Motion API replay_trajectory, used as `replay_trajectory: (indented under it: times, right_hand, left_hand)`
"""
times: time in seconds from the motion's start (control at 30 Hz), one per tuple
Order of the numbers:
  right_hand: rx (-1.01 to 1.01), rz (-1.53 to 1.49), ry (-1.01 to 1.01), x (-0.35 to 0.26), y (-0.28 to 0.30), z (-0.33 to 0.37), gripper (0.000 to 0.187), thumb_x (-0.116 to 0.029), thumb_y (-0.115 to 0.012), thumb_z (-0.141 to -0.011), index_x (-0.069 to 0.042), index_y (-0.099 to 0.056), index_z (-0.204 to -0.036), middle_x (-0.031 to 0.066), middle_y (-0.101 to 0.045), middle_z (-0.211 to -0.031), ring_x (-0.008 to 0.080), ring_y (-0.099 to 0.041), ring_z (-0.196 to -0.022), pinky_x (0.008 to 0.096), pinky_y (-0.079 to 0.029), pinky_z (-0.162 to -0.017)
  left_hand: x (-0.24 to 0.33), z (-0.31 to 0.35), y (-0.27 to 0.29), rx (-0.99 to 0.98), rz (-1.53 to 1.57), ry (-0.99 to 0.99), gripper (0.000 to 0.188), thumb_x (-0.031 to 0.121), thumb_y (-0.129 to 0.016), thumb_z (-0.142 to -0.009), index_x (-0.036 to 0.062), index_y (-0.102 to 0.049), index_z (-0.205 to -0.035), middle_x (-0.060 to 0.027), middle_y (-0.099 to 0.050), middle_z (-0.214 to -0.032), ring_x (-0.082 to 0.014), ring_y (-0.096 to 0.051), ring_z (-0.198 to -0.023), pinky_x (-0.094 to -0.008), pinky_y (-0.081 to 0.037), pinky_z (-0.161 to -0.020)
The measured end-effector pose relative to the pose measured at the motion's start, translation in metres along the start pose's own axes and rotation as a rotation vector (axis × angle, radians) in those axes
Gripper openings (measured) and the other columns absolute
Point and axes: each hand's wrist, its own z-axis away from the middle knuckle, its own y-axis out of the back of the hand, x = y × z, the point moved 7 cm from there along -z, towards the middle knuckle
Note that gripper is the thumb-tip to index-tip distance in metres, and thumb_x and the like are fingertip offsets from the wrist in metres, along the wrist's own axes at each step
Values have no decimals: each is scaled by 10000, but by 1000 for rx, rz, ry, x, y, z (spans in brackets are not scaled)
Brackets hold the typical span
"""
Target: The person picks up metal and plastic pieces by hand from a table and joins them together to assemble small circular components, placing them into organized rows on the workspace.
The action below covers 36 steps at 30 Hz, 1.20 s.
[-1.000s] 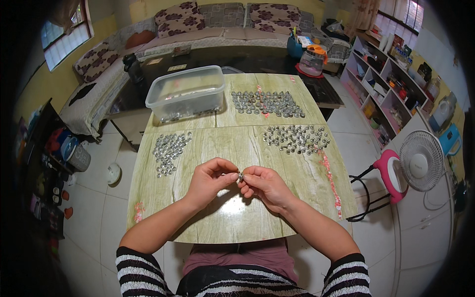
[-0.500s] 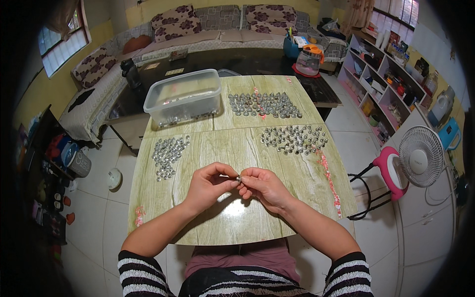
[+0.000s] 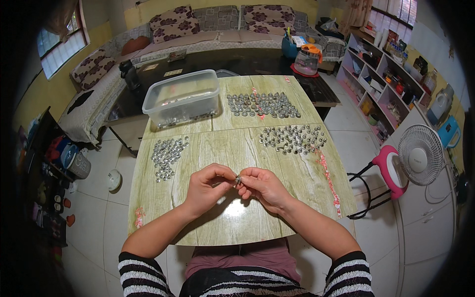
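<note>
My left hand (image 3: 210, 185) and my right hand (image 3: 263, 187) meet over the near middle of the table. Between their fingertips is a small round metal fitting (image 3: 238, 179), partly hidden by the fingers. The right thumb and fingers pinch it from one side, and the left fingertips close on it from the other. To the left lies a loose group of shiny round metal pieces (image 3: 167, 157). Right of the hands are scattered darker metal pieces with upright stems (image 3: 292, 138). Beyond these, similar stemmed metal fittings (image 3: 262, 105) with wider bases stand packed in rows.
A clear plastic tub (image 3: 183, 96) with small metal pieces at its bottom sits at the table's far left. The wood-patterned table (image 3: 217, 143) has worn red-white patches. Behind it stands a dark table (image 3: 237, 62). To the right is a white fan (image 3: 420, 157) on a pink chair.
The left thumb has bent and drawn back slightly from the metal fitting, and the fitting appears a little turned. Both hands stay in nearly the same place.
</note>
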Motion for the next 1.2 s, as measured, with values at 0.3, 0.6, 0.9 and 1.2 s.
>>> replay_trajectory:
  times: [0.3,0.6,0.9,1.2]
  right_hand:
    - [37,8,8,1,3,-3,136,-156,-460,-839,-23,-487,-850,40,-542,-714,73,-514,-570,191,-442,-507]
    - [2,31,-19,2,1,-1,158,-171,-444,-847,-18,-487,-848,45,-542,-699,75,-513,-556,199,-447,-492]
    - [10,16,-2,2,4,-2,157,-166,-444,-848,-16,-486,-845,46,-543,-702,75,-509,-556,197,-445,-512]
    - [-24,-6,-22,2,2,-1,155,-165,-441,-849,-19,-489,-840,48,-546,-722,75,-516,-587,183,-441,-540]
  left_hand:
    - [-11,-1,1,48,126,149,176,-26,-572,-726,-23,-504,-888,-72,-549,-837,-113,-547,-773,-227,-466,-693]
    - [-8,-2,-2,37,174,208,194,-23,-585,-718,-14,-498,-891,-74,-546,-854,-126,-551,-788,-244,-473,-707]
    - [-9,-2,-2,35,123,188,206,-24,-590,-714,-9,-497,-898,-69,-543,-860,-120,-548,-781,-240,-467,-707]
    - [-8,-1,-3,9,122,137,189,-46,-580,-712,-11,-511,-885,-66,-543,-870,-129,-542,-799,-244,-454,-722]
